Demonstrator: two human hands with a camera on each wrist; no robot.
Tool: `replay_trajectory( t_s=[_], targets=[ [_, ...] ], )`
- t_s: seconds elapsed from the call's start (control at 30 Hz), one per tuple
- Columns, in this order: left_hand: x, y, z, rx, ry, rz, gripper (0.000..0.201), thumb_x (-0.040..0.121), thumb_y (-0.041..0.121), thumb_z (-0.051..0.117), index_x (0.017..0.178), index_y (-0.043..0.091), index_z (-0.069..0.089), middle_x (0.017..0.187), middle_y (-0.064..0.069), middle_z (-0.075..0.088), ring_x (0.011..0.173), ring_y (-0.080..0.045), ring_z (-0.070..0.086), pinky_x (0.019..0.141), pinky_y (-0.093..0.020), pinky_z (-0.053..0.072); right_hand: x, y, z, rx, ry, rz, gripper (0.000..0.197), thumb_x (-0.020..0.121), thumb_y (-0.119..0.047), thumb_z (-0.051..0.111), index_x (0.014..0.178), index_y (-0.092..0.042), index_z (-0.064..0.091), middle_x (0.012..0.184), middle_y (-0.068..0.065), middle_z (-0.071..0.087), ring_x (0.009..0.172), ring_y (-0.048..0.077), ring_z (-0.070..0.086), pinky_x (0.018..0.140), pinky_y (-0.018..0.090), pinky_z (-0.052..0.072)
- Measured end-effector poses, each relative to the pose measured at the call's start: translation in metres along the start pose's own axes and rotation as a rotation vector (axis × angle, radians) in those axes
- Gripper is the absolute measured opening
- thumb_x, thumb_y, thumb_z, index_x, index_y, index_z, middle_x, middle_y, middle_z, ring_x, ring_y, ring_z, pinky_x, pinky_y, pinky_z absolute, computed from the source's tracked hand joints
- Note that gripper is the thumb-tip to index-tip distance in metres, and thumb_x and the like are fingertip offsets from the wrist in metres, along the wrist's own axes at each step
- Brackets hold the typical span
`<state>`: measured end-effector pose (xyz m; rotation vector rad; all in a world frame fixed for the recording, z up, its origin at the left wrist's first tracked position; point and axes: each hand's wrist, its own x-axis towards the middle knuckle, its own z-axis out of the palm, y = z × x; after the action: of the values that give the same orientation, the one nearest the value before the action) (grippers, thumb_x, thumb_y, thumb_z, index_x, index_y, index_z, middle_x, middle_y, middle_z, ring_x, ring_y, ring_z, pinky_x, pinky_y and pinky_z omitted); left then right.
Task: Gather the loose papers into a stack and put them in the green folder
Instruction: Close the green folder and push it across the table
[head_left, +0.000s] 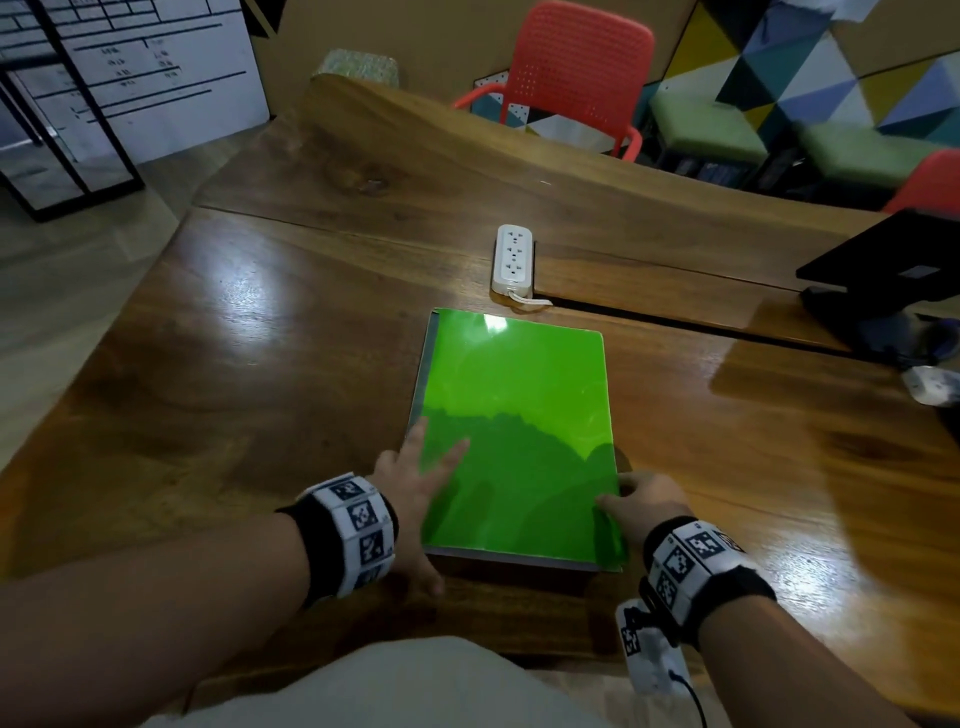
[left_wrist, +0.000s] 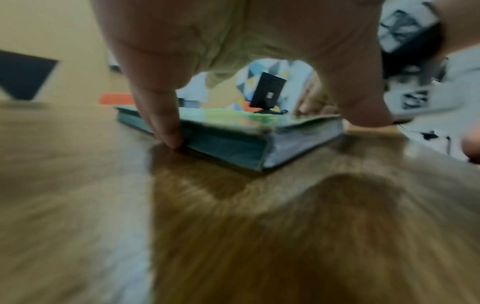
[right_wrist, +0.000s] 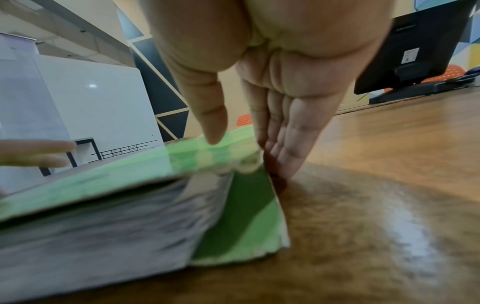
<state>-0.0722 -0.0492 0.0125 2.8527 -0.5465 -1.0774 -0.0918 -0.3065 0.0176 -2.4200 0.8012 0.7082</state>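
The green folder (head_left: 517, 431) lies flat and closed on the wooden table (head_left: 249, 364), square in front of the person, with a thick stack of papers (right_wrist: 109, 232) already inside it; the grey page edges show along its near and left sides. No loose sheets are visible elsewhere on the table, so the task looks all but done.

The left hand (head_left: 415, 483) rests on the folder's near left corner, fingers (left_wrist: 166, 127) spread and straight: one fingertip bears against the left edge down at the table, others lie on the cover. The right hand (head_left: 641, 501) sits at the near right corner, its fingers straight and together alongside the right edge, the thumb on top of the cover. Neither hand clamps anything.

Judging by its thickness, the bundle is probably heavy for one hand and floppy. The glossy cover looks slippery, and the thin card would likely bend if lifted by a corner. The right-hand flap (right_wrist: 241, 222) gapes a little, so the sheets could slide out on that side. The safest hold seems to be both hands under the long edges, thumbs pressing the cover shut, with the open side tipped upward.

A white power strip (head_left: 514, 257) lies just beyond the folder, apart from it.
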Motion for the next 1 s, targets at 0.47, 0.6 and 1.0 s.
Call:
replay_trajectory(
  t_s=[0.47,0.6,1.0],
  targets=[
    [-0.002,0.006,-0.002,0.271,-0.047,0.127,0.073,0.086,0.047,0.052,0.146,0.037,0.012,0.159,-0.009,0.005,0.136,-0.041,0.03,0.108,-0.048,0.039,0.015,0.0,0.0,0.06,0.053,0.086,0.029,0.086,-0.024,0.063,0.11,-0.009,0.067,0.11,0.008,0.068,0.085,0.019,0.062,0.061,0.025,0.052],
    [-0.009,-0.019,-0.005,0.054,0.01,0.099,0.082,0.077,0.053,0.061,0.145,0.036,0.019,0.159,0.002,0.01,0.14,-0.031,0.025,0.113,-0.044,0.032,0.021,-0.015,0.002,0.088,0.069,0.124,0.023,0.087,-0.022,0.062,0.098,-0.004,0.07,0.098,0.01,0.069,0.082,0.021,0.062,0.071,0.031,0.056],
    [0.022,-0.048,-0.03,-0.615,0.14,-0.402,0.043,0.093,0.03,0.049,0.126,0.003,0.048,0.126,-0.016,0.057,0.112,-0.031,0.056,0.091,-0.035,0.045,0.013,-0.03,0.029,0.35,0.029,0.079,0.026,0.084,-0.008,0.058,0.108,-0.015,0.065,0.094,0.007,0.068,0.082,0.024,0.066,0.074,0.036,0.058]
  ],
)
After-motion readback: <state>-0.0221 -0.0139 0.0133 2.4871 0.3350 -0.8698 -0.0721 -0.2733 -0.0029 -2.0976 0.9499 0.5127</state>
